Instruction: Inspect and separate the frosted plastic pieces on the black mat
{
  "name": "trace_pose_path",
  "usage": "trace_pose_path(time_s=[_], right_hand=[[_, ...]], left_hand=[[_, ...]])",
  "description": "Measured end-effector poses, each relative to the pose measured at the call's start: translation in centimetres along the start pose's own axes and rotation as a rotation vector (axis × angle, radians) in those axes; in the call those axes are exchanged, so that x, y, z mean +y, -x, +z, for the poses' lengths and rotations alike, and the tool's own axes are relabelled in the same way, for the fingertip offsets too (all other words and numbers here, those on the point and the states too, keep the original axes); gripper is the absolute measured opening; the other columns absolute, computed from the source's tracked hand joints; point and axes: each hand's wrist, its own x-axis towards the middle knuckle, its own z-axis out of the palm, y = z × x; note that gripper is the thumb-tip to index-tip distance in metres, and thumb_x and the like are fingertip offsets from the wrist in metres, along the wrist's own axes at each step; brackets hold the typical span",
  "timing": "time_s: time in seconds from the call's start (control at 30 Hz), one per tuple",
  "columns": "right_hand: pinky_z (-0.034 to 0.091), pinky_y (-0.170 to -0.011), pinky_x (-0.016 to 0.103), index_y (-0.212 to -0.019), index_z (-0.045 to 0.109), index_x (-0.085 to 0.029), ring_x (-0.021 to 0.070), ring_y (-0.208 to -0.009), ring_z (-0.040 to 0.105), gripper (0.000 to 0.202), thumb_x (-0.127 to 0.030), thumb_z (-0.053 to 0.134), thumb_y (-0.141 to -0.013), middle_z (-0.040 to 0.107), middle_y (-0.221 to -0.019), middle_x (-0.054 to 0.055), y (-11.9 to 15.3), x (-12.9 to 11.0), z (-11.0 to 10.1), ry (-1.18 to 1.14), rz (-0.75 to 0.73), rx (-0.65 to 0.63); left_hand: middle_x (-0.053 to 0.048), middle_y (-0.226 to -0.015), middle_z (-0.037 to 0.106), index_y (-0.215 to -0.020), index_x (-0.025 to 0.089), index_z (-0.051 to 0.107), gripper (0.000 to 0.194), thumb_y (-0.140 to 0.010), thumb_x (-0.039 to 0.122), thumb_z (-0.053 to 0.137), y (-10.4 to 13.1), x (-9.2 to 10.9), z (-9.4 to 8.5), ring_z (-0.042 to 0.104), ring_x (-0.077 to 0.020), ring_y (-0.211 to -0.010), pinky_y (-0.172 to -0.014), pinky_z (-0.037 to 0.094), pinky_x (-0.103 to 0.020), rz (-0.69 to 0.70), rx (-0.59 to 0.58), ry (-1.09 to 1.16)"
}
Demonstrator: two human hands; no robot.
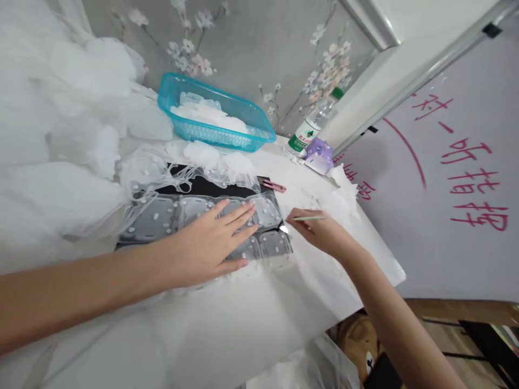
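My left hand (219, 237) lies flat with fingers spread on a sheet of translucent plastic pieces (156, 219), pressing over a black mat (206, 185). The pieces sit in two rows and carry small white dots. My right hand (314, 229) is closed round a thin pale stick-like tool (308, 218), just past the sheet's right edge. Its working tip is hidden by my fingers. Close to those fingers, a small white bit (284, 229) rests at the mat's edge. Part of the sheet is hidden under my left hand.
A blue plastic basket (219, 135) holds white pieces. Pink-handled snips (273, 186) lie at the mat's upper right. A water bottle (306, 132), a purple tissue pack (319, 154) and crumpled tissue (344, 183) stand behind. White translucent material (73, 108) piles up at left; a whiteboard (438, 243) stands right.
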Motion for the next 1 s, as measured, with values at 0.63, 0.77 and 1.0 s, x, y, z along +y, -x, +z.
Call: trace_pose_path(time_s=[0.63, 0.77, 1.0], right_hand=[[0.039, -0.104, 0.049, -0.094, 0.048, -0.019, 0.0262, -0.132, 0.044, 0.008, -0.024, 0.041, -0.095, 0.050, -0.138, 0.016, -4.2, -8.2, 6.5, -0.215, -0.164, 0.184], [0.025, -0.110, 0.059, -0.090, 0.040, -0.021, 0.0288, -0.140, 0.029, 0.011, -0.029, 0.046, -0.093, 0.037, -0.147, 0.020, -4.0, -6.1, 7.1, -0.147, -0.109, 0.052], [0.038, -0.104, 0.052, -0.103, 0.044, -0.023, 0.0274, -0.129, 0.047, 0.025, -0.046, 0.035, -0.097, 0.051, -0.137, 0.015, -3.0, -4.6, 6.1, -0.486, -0.021, 0.175]], left_hand=[[0.002, -0.145, 0.042, -0.134, 0.047, 0.044, 0.049, -0.088, 0.064, 0.039, 13.1, -2.1, -2.0, 0.040, -0.0175, -0.134, -0.111, 0.011, -0.031, -0.250, 0.022, -0.042], [0.004, -0.145, 0.042, -0.140, 0.040, 0.039, 0.053, -0.091, 0.061, 0.038, 13.6, -2.0, -1.8, 0.038, -0.0164, -0.135, -0.113, 0.009, -0.031, -0.296, 0.048, 0.025], [0.006, -0.146, 0.040, -0.132, 0.049, 0.045, 0.051, -0.083, 0.060, 0.054, 14.1, -2.2, -1.6, 0.044, -0.0188, -0.131, -0.111, 0.017, -0.032, -0.318, 0.058, 0.159]])
